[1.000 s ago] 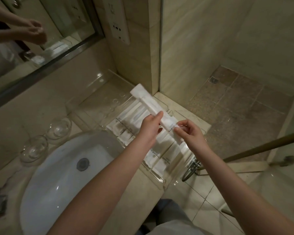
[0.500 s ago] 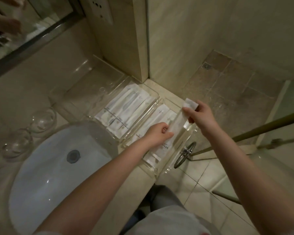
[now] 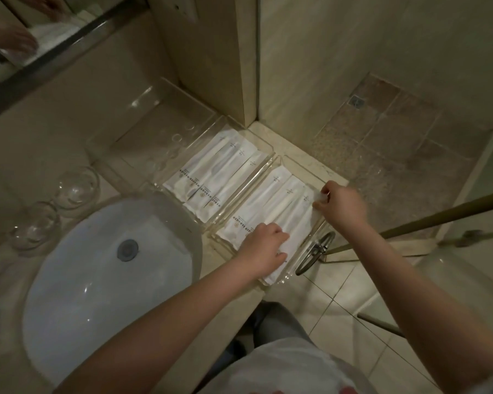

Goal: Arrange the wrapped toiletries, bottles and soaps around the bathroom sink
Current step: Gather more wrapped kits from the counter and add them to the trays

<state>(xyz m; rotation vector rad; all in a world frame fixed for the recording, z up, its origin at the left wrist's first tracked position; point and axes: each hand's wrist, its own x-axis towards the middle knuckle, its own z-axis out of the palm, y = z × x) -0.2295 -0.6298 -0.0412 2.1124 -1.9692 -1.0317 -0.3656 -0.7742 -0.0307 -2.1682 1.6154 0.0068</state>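
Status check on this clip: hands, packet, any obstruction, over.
Left hand pressing near end of long white wrapped packet; right hand pinching far end. Packet lying in right clear acrylic tray. Nothing in the way.

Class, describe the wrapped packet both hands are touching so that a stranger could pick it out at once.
Start at the white sink basin; to its right lie two clear trays. In the nearer tray, find the rightmost white packet. Unlike its neighbours, the left hand presses its near end and the right hand pinches its far end.
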